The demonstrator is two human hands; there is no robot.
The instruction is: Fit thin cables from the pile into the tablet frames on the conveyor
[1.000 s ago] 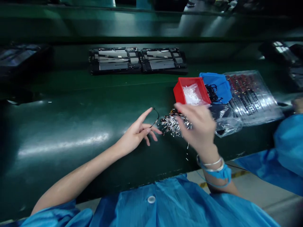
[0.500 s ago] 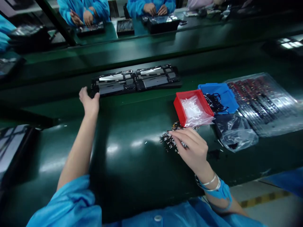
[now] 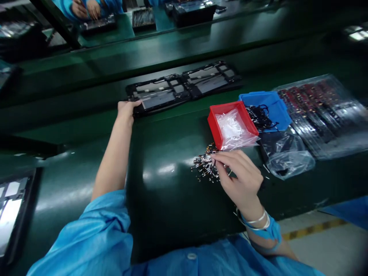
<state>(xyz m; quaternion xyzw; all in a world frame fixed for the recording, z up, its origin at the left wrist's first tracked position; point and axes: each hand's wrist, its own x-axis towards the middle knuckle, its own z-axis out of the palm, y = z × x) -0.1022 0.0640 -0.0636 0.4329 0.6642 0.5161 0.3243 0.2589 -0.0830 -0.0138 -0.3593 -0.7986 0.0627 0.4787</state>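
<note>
Two black device frames with grey panels, a left one (image 3: 161, 96) and a right one (image 3: 211, 80), lie side by side along the far side of the green table. My left hand (image 3: 126, 109) grips the left frame's near left corner, thumb on top. Over a pile of tiny metal-and-black parts (image 3: 205, 165), my right hand (image 3: 240, 172) is pinched, with one small dark part between thumb and forefinger. Behind the pile stands a red bin (image 3: 214, 122) holding a clear bag of small white pieces. A blue bin (image 3: 280, 111) beside it contains black cable-like parts.
Clear plastic trays (image 3: 324, 115) with rows of parts lie at the right, near a crumpled clear bag (image 3: 290, 161). Another framed device (image 3: 14, 207) is at the left edge. Across a raised ledge (image 3: 172, 44), a person's hands (image 3: 86, 8) work.
My left hand and the two frames have shifted right along the table. My right hand has lifted slightly from the pile, a small dark part now showing in its fingertips. The view has tilted.
</note>
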